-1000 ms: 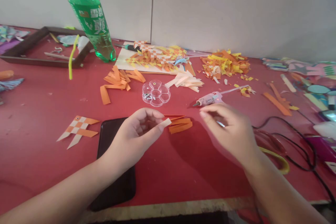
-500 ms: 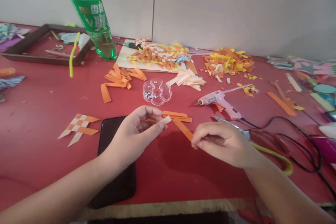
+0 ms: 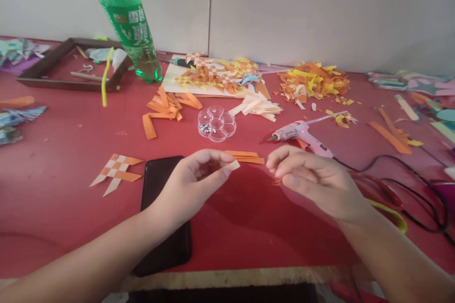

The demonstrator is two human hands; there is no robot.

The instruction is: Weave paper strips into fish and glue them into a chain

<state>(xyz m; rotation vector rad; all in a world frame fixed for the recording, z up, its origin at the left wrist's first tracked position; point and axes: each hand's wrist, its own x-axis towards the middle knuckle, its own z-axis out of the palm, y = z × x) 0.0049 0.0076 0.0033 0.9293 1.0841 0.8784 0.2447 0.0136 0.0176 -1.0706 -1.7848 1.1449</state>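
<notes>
A short cream paper strip (image 3: 233, 165) sticks out from the pinched thumb and forefinger of my left hand (image 3: 201, 177). To the right, my right hand (image 3: 316, 177) is closed with its fingertips together. A small bit of an orange paper strip (image 3: 277, 182) shows beneath them; the rest is hidden or seen edge-on. Between and just beyond my hands, folded orange strips (image 3: 247, 156) appear to lie on the red table. A woven orange and white paper fish (image 3: 115, 170) rests left of the black phone (image 3: 161, 184), which my left forearm partly covers.
Beyond my hands are a clear flower-shaped bead box (image 3: 216, 124), orange strips (image 3: 165, 106) and cream strips (image 3: 259, 105). A pink glue gun (image 3: 302, 136) lies at right with its black cord. A green bottle (image 3: 133, 33) stands near a dark frame (image 3: 53, 84). Scraps (image 3: 313, 83) are heaped behind.
My right hand has moved right and slightly up, away from the left. The orange strip that stretched diagonally between my hands now shows only as a bit at my right fingertips.
</notes>
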